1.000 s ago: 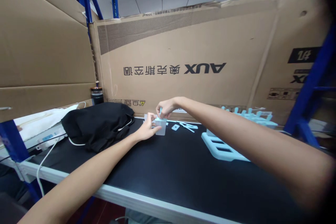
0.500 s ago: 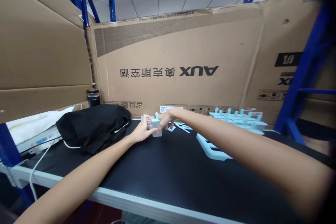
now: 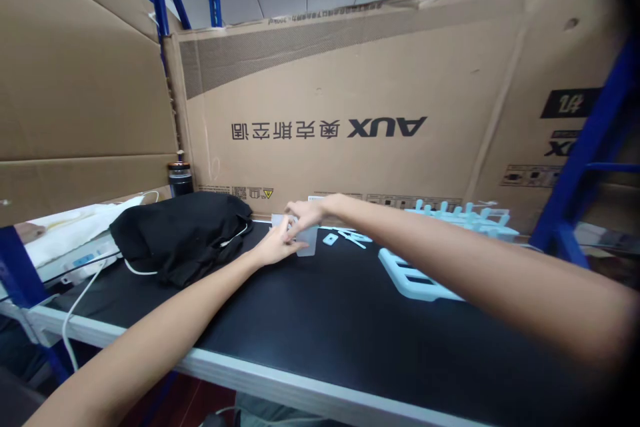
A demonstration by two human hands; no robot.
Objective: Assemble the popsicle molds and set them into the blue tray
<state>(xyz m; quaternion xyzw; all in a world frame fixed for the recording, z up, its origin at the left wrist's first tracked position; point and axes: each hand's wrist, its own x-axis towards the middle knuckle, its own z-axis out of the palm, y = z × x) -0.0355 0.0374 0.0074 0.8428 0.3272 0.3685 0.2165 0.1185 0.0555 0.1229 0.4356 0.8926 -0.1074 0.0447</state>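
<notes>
The translucent mould (image 3: 308,242) stands upright, three o'clock from my left hand (image 3: 277,245), six from my right hand (image 3: 304,215); either's grip I cannot tell.

Worktop (image 3: 310,320): unobstructed along its front, before both hands; access from that side is open. Right side obstructed by pale blue rack (image 3: 417,285), partly beneath the right forearm (image 3: 450,247). Left side obstructed by black cloth (image 3: 180,233). Rear closed off by upright cardboard (image 3: 320,100).

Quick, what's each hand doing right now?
Left hand: thumb at the cloudy cup, grip can't be told.
Right hand: fingers bent down by it, grip hidden.
</notes>
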